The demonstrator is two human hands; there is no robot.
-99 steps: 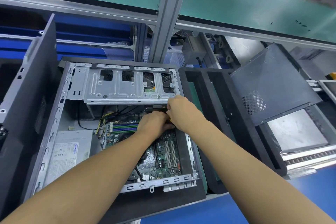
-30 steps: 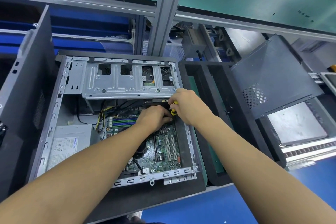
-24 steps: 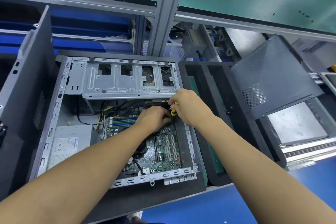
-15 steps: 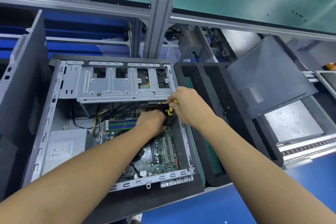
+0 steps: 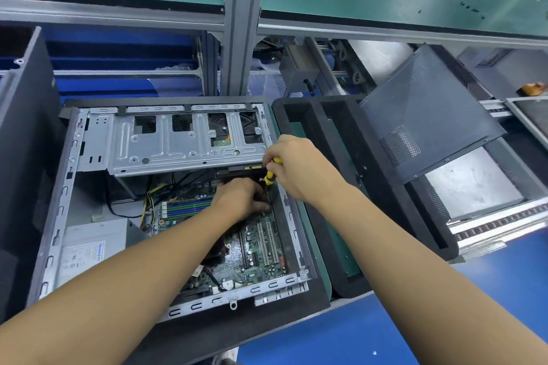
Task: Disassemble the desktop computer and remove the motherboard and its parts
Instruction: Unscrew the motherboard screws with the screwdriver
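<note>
Case (image 5: 63, 201) open, motherboard (image 5: 258, 249) not yet out; our right hand (image 5: 296, 169) clamps the screwdriver (image 5: 269, 178); whether our left hand (image 5: 238, 201) grips, we cannot tell.

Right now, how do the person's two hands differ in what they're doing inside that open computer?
The right hand grips a yellow-and-black screwdriver; the left hand shows no tool. The left hand lies low on the motherboard, fingers curled down; the right hand sits higher, near the case's right wall. Both are bare and meet at the board's far right corner.
</note>
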